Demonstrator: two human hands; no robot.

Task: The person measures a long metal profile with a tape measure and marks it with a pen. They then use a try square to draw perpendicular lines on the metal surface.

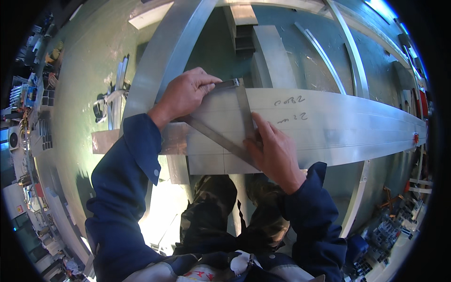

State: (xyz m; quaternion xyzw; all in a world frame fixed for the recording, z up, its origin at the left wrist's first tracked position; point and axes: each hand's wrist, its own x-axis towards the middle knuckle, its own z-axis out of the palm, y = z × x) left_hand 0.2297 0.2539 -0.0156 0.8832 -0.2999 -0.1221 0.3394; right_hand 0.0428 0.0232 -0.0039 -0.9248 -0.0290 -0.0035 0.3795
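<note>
A long silvery metal beam lies across in front of me, with thin lines and dark handwritten marks on its top face. On its left part rests a triangular metal set square, one bar crossing the beam and another slanting toward me. My left hand is closed on the square's far left side, thumb and fingers pinching the bar at the beam's far edge. Close to the corner nearest me, my right hand grips the crossing bar with bent fingers. Part of the square is hidden under both hands.
A wide metal bar runs away from me at the left, and a shorter bar sits under the beam's left end. Beyond lie box-section pieces and a thin strip. A small orange-red item is at the beam's far right end.
</note>
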